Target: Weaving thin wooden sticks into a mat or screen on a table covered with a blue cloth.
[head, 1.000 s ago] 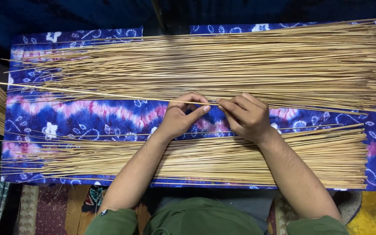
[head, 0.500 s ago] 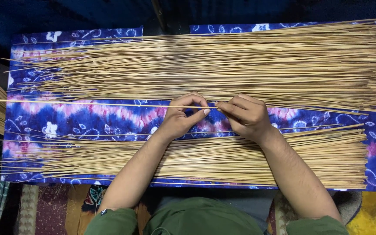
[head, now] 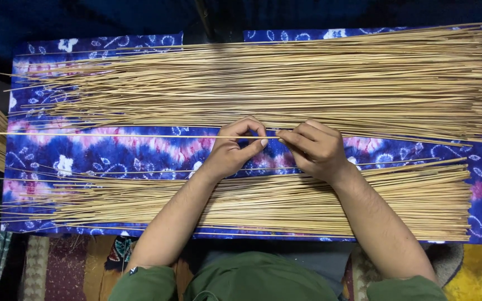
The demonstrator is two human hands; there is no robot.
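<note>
Between two heaps of thin straw-coloured sticks on blue patterned cloth [head: 112, 150], my left hand [head: 231, 151] and right hand [head: 314, 149] pinch one long pale stick [head: 112, 135], apparently mid-sorting; next it needs laying onto a heap.

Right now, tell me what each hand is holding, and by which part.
Both hands pinch one long thin tan stick: the left hand and the right hand grip it side by side, near its middle.

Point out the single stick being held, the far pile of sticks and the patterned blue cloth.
single stick [head: 112, 135], head view, bare shaft left of the hands.
far pile of sticks [head: 285, 83], head view, middle of the pile.
patterned blue cloth [head: 140, 150], head view, bare strip between piles.
</note>
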